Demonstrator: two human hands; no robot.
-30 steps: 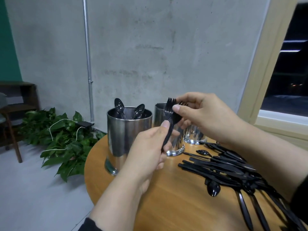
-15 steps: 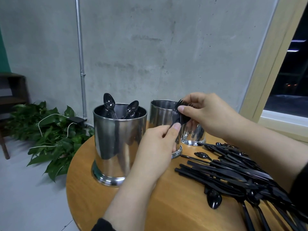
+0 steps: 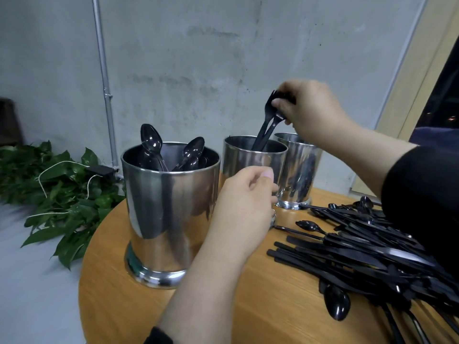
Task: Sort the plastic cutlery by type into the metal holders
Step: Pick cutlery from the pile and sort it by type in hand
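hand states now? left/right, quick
Left hand: fingers loosely curled, holding nothing, in front of the middle holder.
Right hand: pinching black forks, handles down inside the middle holder.

Black plastic cutlery (image 3: 352, 247), shiny silver metal holders (image 3: 171, 212), an orange-brown wooden table (image 3: 273, 306), green leaves (image 3: 62, 194).

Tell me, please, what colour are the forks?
Black, seen in the head view: forks held by the right hand.
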